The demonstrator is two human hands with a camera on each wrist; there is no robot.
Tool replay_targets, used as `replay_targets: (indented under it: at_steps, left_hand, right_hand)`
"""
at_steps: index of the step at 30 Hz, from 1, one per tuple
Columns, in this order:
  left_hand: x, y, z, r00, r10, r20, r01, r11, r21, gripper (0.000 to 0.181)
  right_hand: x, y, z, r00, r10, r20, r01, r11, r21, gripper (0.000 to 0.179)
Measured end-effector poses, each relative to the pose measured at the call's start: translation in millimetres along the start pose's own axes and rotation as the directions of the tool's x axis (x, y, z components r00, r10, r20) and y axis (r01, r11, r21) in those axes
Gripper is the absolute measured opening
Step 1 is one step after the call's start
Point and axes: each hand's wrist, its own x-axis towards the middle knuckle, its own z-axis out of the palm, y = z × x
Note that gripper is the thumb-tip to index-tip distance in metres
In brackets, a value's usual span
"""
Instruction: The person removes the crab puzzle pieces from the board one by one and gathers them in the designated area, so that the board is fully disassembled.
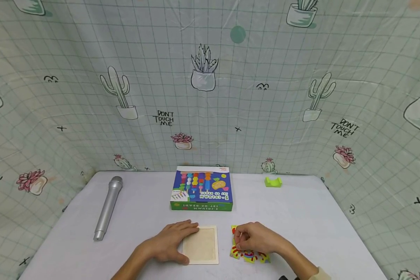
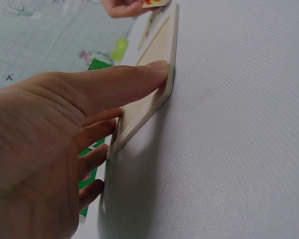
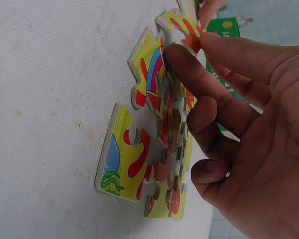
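A square wooden puzzle tray (image 1: 200,245) with a raised rim lies on the table. My left hand (image 1: 170,243) rests over its left side, fingers spread. In the left wrist view the thumb (image 2: 124,84) lies straight across the tray's rim, while the other fingers reach along another edge. My right hand (image 1: 257,238) is above a cluster of yellow and red puzzle pieces (image 1: 249,256). Between its thumb and index finger it pinches a puzzle piece (image 3: 175,21), a yellow one with red stripes. Other pieces (image 3: 122,159) lie close together below that hand, partly hidden by it in the head view.
A blue and green bead-set box (image 1: 201,190) stands behind the tray. To the left lies a silver microphone (image 1: 107,208). A small lime-green block (image 1: 273,182) with a curved notch sits at the back right. Patterned cloth (image 1: 210,105) hangs behind the white table (image 1: 143,210).
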Motion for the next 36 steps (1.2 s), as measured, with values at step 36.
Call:
replay_targets:
  at_steps: [36]
  left_hand:
    - [-1.2,0.5,-0.2,1.000,0.005,-0.002,-0.005,1.000,-0.005,0.085]
  right_hand:
    - [0.1,5,10,0.997,-0.063,-0.044,0.060,0.996,-0.061,0.011]
